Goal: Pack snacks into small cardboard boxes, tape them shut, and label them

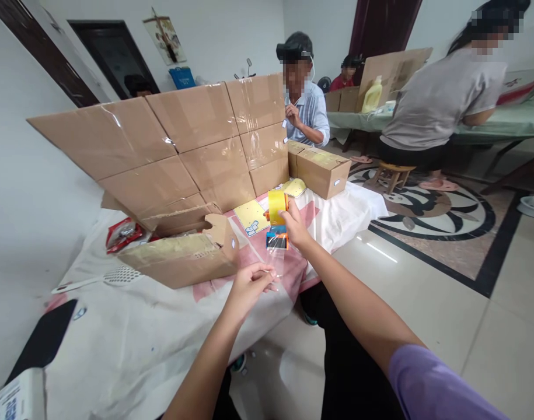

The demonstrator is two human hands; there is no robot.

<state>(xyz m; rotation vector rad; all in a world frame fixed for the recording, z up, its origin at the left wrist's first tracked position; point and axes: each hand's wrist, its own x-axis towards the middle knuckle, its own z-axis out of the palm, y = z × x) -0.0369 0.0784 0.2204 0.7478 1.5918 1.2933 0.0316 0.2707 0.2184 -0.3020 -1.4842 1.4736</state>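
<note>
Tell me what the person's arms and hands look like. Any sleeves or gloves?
Both hands are bare: no gloves, rings or watch show on the left hand or the right hand. The right arm wears a short purple sleeve at the shoulder, and the forearm below it is uncovered. The left arm is uncovered as far as the picture shows.
</note>
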